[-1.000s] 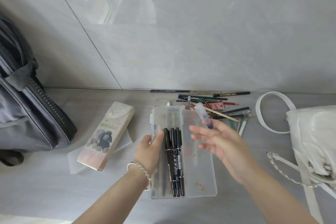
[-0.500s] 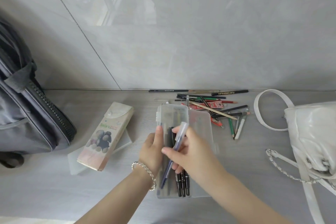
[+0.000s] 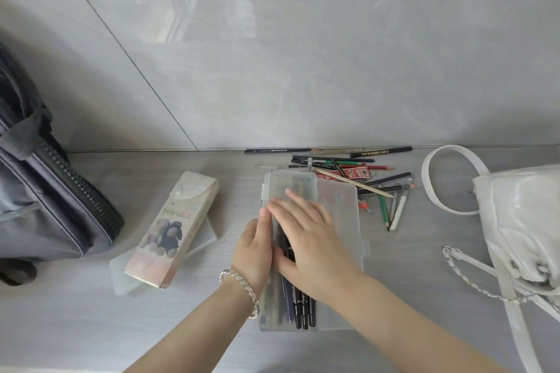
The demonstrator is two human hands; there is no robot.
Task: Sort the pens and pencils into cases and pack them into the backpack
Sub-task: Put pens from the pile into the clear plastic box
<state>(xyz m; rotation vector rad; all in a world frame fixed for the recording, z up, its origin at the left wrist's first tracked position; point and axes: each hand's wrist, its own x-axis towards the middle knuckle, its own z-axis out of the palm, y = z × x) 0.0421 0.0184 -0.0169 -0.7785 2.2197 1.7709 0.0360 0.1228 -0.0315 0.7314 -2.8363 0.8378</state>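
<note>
A clear plastic pencil case (image 3: 339,200) lies open in the middle of the table, its lid folded out to the right. Several black and blue pens (image 3: 298,309) lie in its left half. My left hand (image 3: 253,254) holds the case's left edge, thumb along the rim. My right hand (image 3: 312,236) lies flat over the pens inside, fingers straight and spread. A loose pile of pencils and pens (image 3: 363,179) sits behind the case by the wall. A cardboard-look pencil case (image 3: 175,227) with a cartoon print rests to the left. The dark backpack (image 3: 45,200) stands far left.
A white handbag (image 3: 524,221) with a strap and chain occupies the right side. A frosted plastic lid (image 3: 121,275) lies under the printed case. The grey wall rises right behind the pencil pile.
My right hand carried a blue pen from above the lid down into the case's left half, let it go, and now lies flat on the pens. My left hand stayed on the case edge.
</note>
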